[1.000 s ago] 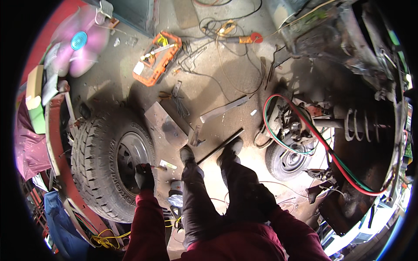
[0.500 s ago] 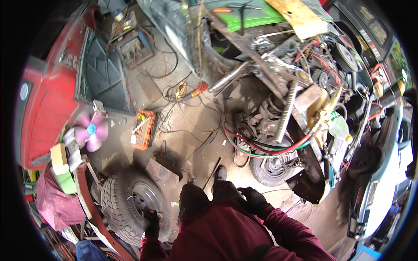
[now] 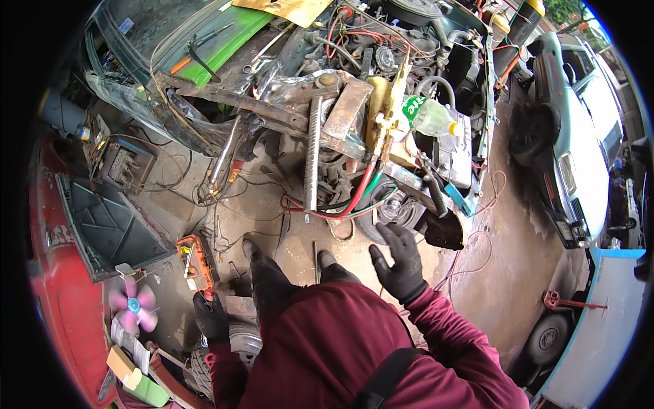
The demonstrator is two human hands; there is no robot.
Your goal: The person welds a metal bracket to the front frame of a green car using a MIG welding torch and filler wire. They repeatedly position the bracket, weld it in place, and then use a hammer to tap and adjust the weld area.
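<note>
My right hand, in a black glove, is raised with its fingers spread and holds nothing. It is just short of the vehicle's front wheel and a dark metal panel. Past it, a brass gas torch lies on the stripped front end, with a red hose and a green one hanging off it. A clear bottle with a green label lies beside the torch. My left hand, gloved too, is closed low at my left; a red bit shows at its fingers, too small to name. An orange tool case lies just beyond it.
A ridged metal bar juts from the open engine bay. Cables trail over the floor. At left are a pink-bladed fan, a loose dark panel and a tyre. A pale car stands at right.
My view has swung right and closer to the engine bay. My right hand has risen and reached forward, its fingers spreading. My left hand has moved from over the loose tyre to near the orange case.
</note>
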